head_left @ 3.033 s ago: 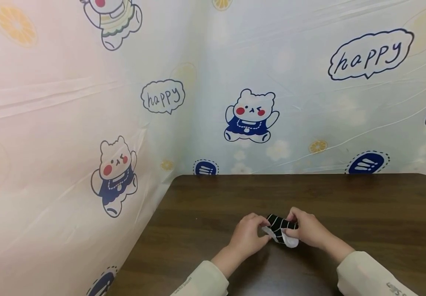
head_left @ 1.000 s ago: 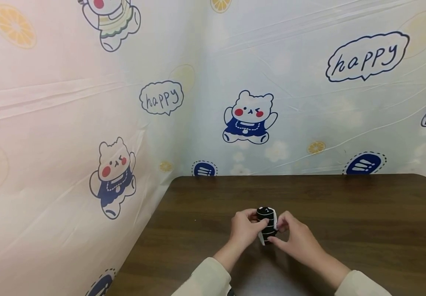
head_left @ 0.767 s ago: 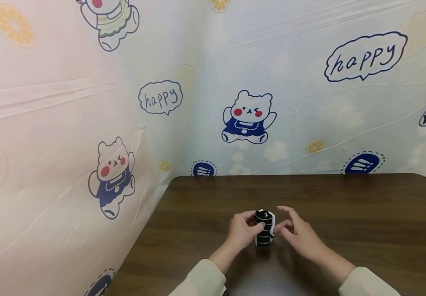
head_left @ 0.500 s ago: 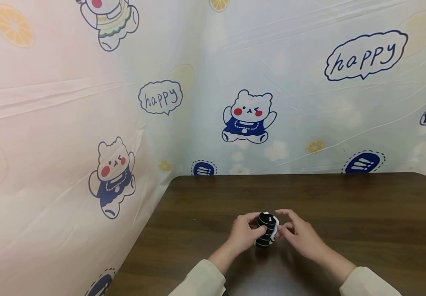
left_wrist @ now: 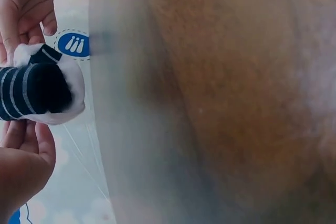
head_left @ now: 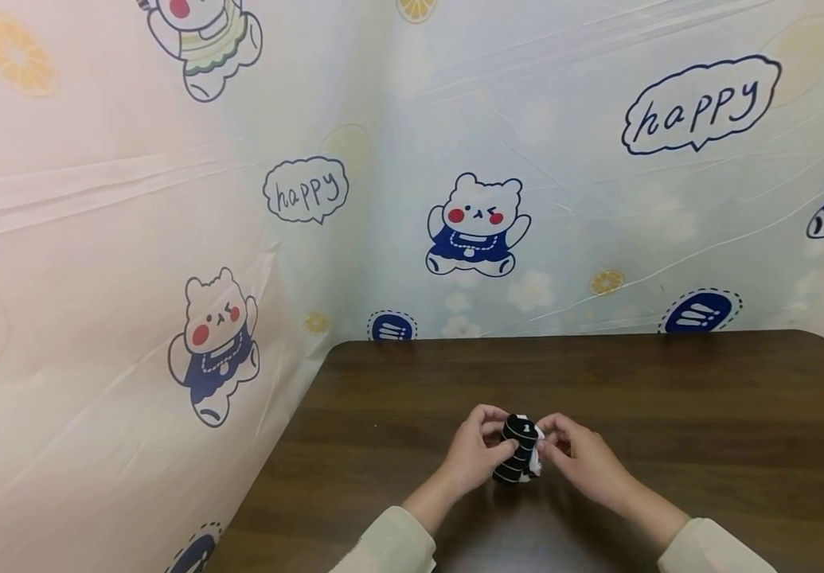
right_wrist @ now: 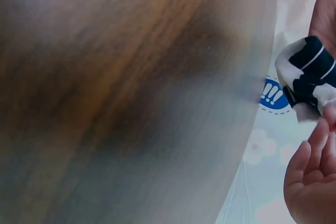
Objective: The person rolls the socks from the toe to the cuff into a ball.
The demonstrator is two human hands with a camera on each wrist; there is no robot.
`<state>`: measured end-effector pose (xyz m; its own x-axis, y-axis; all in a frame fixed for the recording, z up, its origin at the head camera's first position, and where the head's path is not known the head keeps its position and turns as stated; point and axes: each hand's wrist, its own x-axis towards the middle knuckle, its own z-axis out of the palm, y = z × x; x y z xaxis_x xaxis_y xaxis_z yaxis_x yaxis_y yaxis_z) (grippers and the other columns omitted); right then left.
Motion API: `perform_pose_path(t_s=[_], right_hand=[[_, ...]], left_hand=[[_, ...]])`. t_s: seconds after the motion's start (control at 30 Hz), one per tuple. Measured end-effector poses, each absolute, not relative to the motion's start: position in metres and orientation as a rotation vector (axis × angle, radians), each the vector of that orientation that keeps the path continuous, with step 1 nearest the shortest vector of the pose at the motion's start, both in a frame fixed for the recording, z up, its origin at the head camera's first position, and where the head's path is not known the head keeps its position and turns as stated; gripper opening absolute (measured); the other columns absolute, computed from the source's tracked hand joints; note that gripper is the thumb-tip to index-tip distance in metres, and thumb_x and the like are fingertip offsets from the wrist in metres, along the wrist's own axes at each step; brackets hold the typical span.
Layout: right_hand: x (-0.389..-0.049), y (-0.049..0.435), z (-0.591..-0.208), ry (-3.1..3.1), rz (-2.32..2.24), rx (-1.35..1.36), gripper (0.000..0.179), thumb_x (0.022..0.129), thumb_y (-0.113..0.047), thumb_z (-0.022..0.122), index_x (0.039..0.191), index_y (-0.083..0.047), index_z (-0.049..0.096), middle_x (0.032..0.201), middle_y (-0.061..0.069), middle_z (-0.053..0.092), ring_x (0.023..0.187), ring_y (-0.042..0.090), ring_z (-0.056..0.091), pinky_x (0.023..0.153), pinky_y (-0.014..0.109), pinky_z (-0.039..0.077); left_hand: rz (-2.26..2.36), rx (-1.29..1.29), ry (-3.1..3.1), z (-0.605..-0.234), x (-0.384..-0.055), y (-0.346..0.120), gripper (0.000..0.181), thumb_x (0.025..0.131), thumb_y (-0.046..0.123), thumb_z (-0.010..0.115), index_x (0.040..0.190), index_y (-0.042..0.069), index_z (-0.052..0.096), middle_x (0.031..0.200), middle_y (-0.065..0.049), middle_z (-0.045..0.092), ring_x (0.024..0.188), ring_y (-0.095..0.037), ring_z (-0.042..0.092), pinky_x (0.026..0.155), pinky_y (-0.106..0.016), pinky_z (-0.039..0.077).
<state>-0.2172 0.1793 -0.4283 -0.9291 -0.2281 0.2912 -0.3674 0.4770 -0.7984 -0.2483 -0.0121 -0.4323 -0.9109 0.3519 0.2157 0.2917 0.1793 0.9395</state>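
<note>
Between the hands is a rolled black sock [head_left: 513,463] with thin white stripes and white patches, standing on end and leaning a little, low over the table. My left hand [head_left: 474,447] grips its left side, thumb across the front and fingers behind. On the right, my right hand [head_left: 587,455] pinches a loose white part of the sock with thumb and fingertips. The left wrist view shows the rounded dark end of the sock [left_wrist: 50,88] with white fabric around it. In the right wrist view, white folds of the sock [right_wrist: 302,69] stick out by the right fingertips.
The dark brown wooden table [head_left: 705,398] spreads out around the hands. Behind it and along its left side hangs a pale curtain [head_left: 562,119] printed with bears, "happy" bubbles and orange slices.
The sock went from a looser bundle with white flaps to an upright roll, then tipped slightly right. The right hand came away from it briefly, then closed in on its white edge.
</note>
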Motion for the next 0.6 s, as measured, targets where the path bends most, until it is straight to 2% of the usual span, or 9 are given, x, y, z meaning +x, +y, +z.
perform_pose_path(t_s=[0.23,0.43,0.6], right_hand=[[-0.2183,0.1781,-0.4318,-2.537,1.387,0.487,0.011,0.087,-0.003,0.066,0.093,-0.009,0.060,0.095,0.002,0.060,0.085,0.015,0.061,0.075,0.028,0.051],[-0.2173,0.1769,-0.4321,-2.534,1.444,0.458,0.010,0.088,-0.010,0.068,0.093,-0.008,0.059,0.084,-0.003,0.064,0.076,0.014,0.062,0.067,0.027,0.048],[-0.2170,0.1747,-0.4315,-2.523,1.475,0.414,0.012,0.087,-0.010,0.069,0.093,-0.006,0.059,0.078,-0.002,0.063,0.070,0.016,0.061,0.061,0.025,0.046]], left_hand=[[1.949,0.631,2.300,-0.4394,-0.2518,-0.0112,0.023,0.084,-0.003,0.066,0.104,-0.006,0.057,0.095,-0.016,0.067,0.085,-0.017,0.062,0.077,-0.023,0.048],[2.004,0.636,2.309,-0.4404,-0.2514,-0.0134,0.022,0.086,0.000,0.066,0.107,-0.003,0.063,0.097,-0.011,0.065,0.086,-0.017,0.064,0.077,-0.023,0.049],[2.044,0.601,2.375,-0.4366,-0.2493,-0.0113,0.018,0.084,-0.001,0.069,0.099,-0.003,0.060,0.090,-0.013,0.068,0.080,-0.016,0.063,0.074,-0.024,0.050]])
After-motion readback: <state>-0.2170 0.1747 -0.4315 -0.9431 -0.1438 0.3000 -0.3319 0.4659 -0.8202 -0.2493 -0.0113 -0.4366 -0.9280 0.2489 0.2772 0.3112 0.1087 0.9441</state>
